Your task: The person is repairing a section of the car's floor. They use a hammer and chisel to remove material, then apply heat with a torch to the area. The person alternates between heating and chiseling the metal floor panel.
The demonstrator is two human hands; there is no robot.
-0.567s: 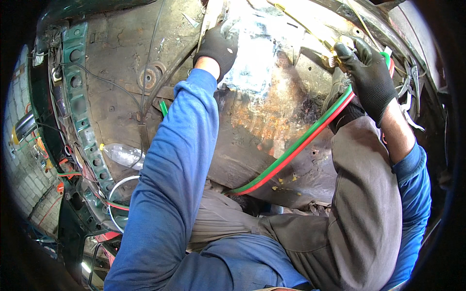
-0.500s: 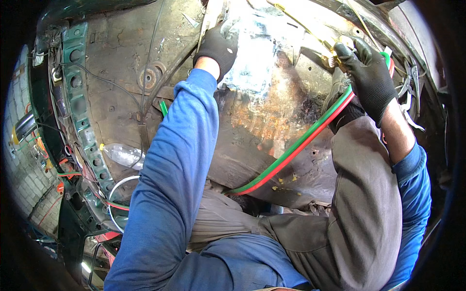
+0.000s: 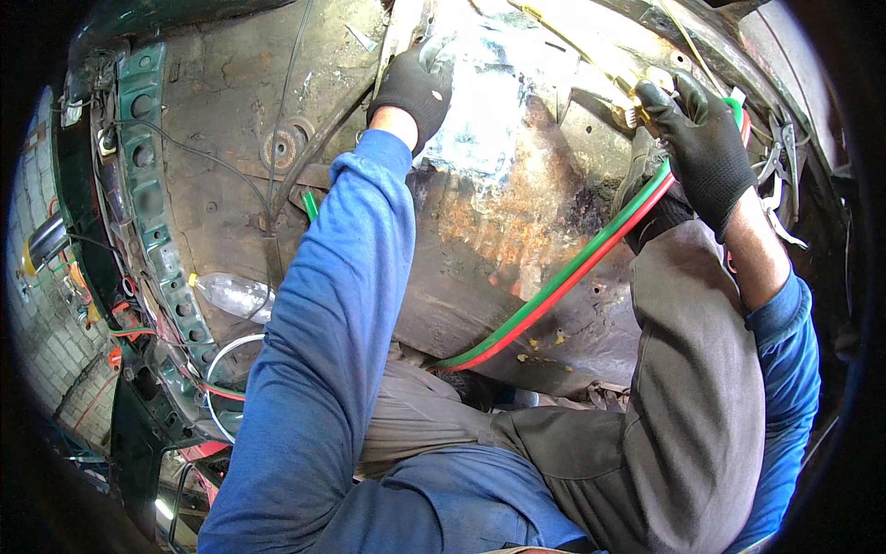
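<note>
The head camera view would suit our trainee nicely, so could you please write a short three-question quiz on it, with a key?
1. Which hand holds the long brass-coloured torch?
2. True or false: the clear bottle on the left stands upright.
3. Fill in the missing colour: the paired hoses running toward the person's lap are green and ____.

Key:
1. The right hand.
2. False; it lies on its side.
3. Red.
</note>
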